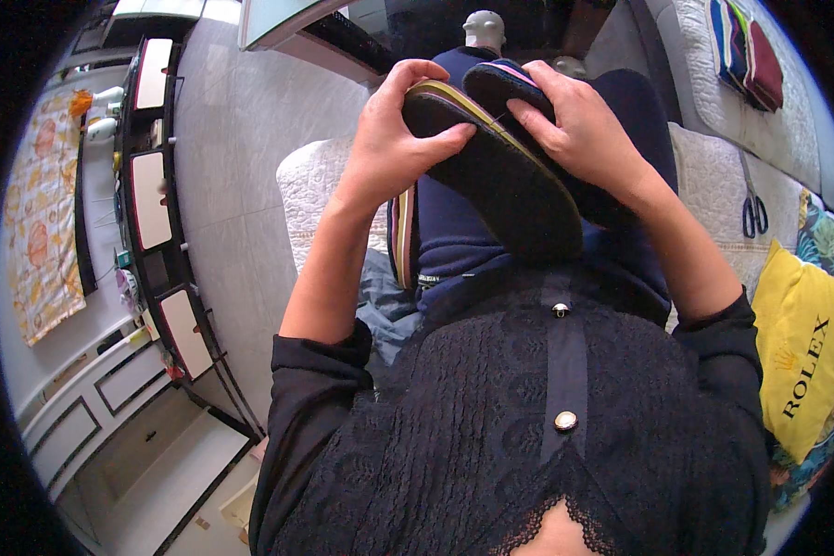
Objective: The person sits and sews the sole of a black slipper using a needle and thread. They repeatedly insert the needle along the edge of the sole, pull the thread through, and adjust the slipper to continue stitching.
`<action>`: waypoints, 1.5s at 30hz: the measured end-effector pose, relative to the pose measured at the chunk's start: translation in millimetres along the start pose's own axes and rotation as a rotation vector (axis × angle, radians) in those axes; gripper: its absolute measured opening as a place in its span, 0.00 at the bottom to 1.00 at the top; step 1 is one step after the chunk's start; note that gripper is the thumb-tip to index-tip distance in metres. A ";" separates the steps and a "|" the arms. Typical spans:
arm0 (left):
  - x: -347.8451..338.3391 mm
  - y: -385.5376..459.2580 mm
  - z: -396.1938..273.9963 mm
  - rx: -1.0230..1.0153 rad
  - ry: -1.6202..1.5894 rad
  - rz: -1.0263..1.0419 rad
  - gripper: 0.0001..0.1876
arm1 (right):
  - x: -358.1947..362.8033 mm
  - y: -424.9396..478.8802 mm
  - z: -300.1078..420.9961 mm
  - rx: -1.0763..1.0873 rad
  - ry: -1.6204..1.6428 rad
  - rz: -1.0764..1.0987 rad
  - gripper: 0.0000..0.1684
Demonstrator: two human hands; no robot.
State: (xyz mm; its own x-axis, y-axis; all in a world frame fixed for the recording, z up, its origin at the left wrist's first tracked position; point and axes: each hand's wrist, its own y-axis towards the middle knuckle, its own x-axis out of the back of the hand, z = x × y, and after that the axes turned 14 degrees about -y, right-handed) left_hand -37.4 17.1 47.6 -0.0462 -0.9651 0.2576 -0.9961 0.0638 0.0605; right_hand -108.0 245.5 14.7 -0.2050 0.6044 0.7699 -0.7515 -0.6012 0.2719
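My left hand grips the toe end of a black felt-like shoe sole, thumb on its face and fingers over the far edge. Yellow and pink layers show along that sole's rim. A second dark sole, with a pink and blue edge, is pinched between the thumb and fingers of my right hand. The two soles lie close together above my lap, the second partly hidden by my right hand. A thin dark line, possibly thread or a needle, shows between them near my right thumb.
More layered soles with striped edges stand beside my left thigh. Scissors lie on the quilted sofa cover at right, near a yellow cushion. Further off are folded striped-edge pieces, a mannequin head and a drawer cabinet.
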 end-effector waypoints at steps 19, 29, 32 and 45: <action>-2.7 4.2 -11.8 -0.042 0.016 0.032 0.28 | 8.0 -1.3 11.2 -0.059 0.183 0.204 0.43; -2.3 4.8 -8.6 -0.022 0.011 0.012 0.29 | -0.7 -4.2 11.2 -0.002 0.168 0.056 0.38; -3.2 4.7 -6.8 -0.033 0.012 0.009 0.29 | -1.7 -4.9 11.7 0.005 0.155 0.037 0.38; 2.0 6.8 -3.3 -0.043 -0.018 0.056 0.29 | 3.2 -7.0 15.6 -0.055 0.144 0.146 0.36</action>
State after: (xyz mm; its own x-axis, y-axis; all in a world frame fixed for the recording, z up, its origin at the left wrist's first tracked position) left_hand -44.0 16.4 51.7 -0.1036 -0.9642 0.2443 -0.9878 0.1285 0.0882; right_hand -93.6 243.5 24.2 -0.3987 0.5842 0.7069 -0.7398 -0.6604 0.1284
